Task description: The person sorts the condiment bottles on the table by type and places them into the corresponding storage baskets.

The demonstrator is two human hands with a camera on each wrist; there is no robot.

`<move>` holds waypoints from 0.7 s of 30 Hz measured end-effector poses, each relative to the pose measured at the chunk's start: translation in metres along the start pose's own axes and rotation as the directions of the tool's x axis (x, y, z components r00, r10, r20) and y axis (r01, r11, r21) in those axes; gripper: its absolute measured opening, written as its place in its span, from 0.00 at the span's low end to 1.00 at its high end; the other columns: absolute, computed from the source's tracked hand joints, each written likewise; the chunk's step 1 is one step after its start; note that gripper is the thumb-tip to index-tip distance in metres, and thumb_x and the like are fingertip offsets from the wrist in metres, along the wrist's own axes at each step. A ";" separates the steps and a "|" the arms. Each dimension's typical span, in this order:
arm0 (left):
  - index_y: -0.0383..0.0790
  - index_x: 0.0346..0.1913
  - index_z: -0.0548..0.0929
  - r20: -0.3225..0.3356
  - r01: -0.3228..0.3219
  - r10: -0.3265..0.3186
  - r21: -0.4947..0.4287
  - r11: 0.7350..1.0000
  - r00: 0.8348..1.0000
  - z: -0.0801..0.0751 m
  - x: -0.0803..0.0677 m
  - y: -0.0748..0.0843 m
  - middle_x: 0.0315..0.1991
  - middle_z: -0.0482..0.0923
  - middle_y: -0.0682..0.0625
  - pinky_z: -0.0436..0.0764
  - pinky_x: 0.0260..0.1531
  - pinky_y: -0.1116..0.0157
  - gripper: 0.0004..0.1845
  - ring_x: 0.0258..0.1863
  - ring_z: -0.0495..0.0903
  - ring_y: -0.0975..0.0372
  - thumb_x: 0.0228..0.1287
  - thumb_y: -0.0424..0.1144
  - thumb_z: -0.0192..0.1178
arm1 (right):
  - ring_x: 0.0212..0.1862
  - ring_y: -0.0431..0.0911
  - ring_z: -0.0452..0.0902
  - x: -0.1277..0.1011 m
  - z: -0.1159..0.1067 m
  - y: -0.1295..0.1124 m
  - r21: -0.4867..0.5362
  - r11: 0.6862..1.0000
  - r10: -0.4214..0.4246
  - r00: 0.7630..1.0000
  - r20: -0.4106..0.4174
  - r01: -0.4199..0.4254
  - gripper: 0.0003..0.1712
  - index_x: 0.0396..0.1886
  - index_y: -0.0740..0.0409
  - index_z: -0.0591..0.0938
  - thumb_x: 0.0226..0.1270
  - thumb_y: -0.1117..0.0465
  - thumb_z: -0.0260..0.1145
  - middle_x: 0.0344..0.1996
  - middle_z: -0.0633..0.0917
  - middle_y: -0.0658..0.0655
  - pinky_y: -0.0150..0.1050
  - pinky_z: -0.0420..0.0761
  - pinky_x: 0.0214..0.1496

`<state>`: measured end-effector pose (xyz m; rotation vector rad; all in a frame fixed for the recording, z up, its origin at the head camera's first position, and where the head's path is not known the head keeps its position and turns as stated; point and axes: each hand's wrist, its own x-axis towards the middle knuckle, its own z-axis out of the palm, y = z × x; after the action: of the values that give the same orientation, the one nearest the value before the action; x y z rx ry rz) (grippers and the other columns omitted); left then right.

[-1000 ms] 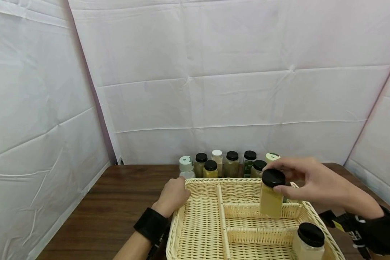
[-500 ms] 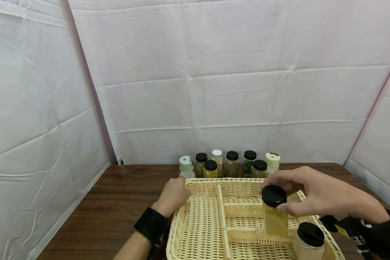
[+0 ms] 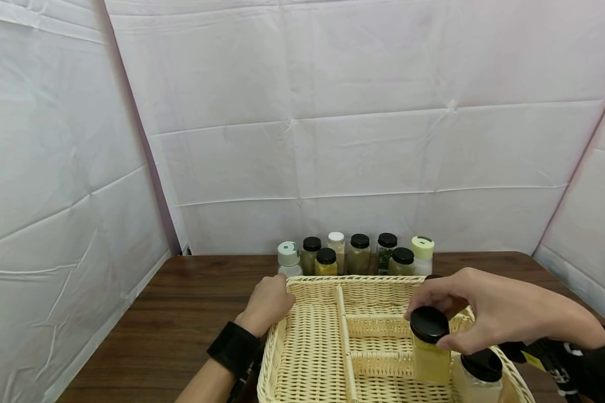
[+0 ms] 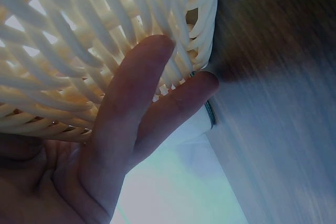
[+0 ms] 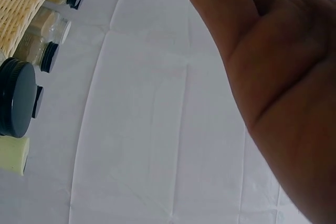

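Wicker, pale yellow, makes up the divided basket [image 3: 307, 347] at the lower centre of the head view, standing on a dark wooden table [image 3: 191, 302]; the right hand [image 3: 489, 313] at lower right pinches the black lid of a jar of yellow powder [image 3: 430, 350] between thumb and curled fingers, holding it upright inside a right-hand compartment of the basket; just right of it, at the frame's lower right, stands a second black-lidded jar [image 3: 479, 376], the two close enough that I cannot tell whether they touch; the left hand [image 3: 267, 305] rests on the basket's far left corner, fingers bent over the rim; the left wrist view shows its fingers [image 4: 131, 108] lying fairly straight against the woven wall; a row of spice jars [image 3: 355, 254] stands behind the basket, at the foot of the white sheeted backdrop [image 3: 333, 112], well apart from both hands.
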<state>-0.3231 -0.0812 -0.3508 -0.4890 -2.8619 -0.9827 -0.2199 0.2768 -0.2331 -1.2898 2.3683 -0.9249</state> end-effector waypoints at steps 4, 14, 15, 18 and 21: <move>0.23 0.48 0.80 0.001 0.003 -0.003 0.007 1.000 1.000 0.000 0.000 0.001 0.22 0.67 0.47 0.65 0.21 0.65 0.09 0.19 0.69 0.58 0.68 0.24 0.57 | 0.50 0.46 0.88 0.000 0.000 0.003 0.038 0.999 0.011 0.999 0.048 -0.013 0.25 0.66 0.49 0.81 0.72 0.68 0.71 0.51 0.88 0.49 0.41 0.85 0.52; 0.24 0.48 0.80 0.002 0.008 -0.008 0.012 1.000 1.000 0.000 0.002 0.000 0.22 0.68 0.47 0.66 0.21 0.65 0.09 0.19 0.70 0.57 0.68 0.24 0.58 | 0.47 0.41 0.88 0.002 0.003 0.007 0.049 0.999 -0.015 0.993 0.119 0.009 0.25 0.63 0.48 0.81 0.70 0.70 0.71 0.49 0.86 0.47 0.39 0.86 0.47; 0.24 0.48 0.80 0.001 0.009 -0.009 0.017 1.000 1.000 0.000 0.002 0.000 0.22 0.68 0.47 0.66 0.21 0.65 0.09 0.20 0.71 0.57 0.68 0.24 0.58 | 0.47 0.41 0.87 0.003 0.003 0.007 0.051 0.999 -0.011 0.992 0.123 0.005 0.25 0.63 0.48 0.81 0.70 0.70 0.72 0.49 0.86 0.47 0.39 0.86 0.47; 0.24 0.47 0.81 -0.003 0.008 -0.008 0.023 1.000 1.000 0.001 0.002 0.000 0.22 0.69 0.47 0.66 0.21 0.65 0.08 0.20 0.71 0.57 0.68 0.24 0.58 | 0.45 0.40 0.87 0.004 0.004 0.008 0.054 0.998 0.004 0.991 0.132 -0.011 0.25 0.62 0.47 0.82 0.69 0.70 0.72 0.48 0.87 0.46 0.39 0.86 0.47; 0.24 0.46 0.81 -0.005 0.009 -0.009 0.025 1.000 1.000 0.001 0.002 0.000 0.22 0.69 0.47 0.67 0.21 0.64 0.07 0.20 0.71 0.57 0.68 0.24 0.58 | 0.45 0.41 0.88 0.004 0.005 0.010 0.066 0.998 0.009 0.989 0.150 -0.019 0.24 0.61 0.47 0.82 0.68 0.69 0.73 0.47 0.87 0.45 0.39 0.86 0.47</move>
<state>-0.3249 -0.0803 -0.3510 -0.4711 -2.8713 -0.9469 -0.2261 0.2751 -0.2428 -1.2683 2.2105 -0.8644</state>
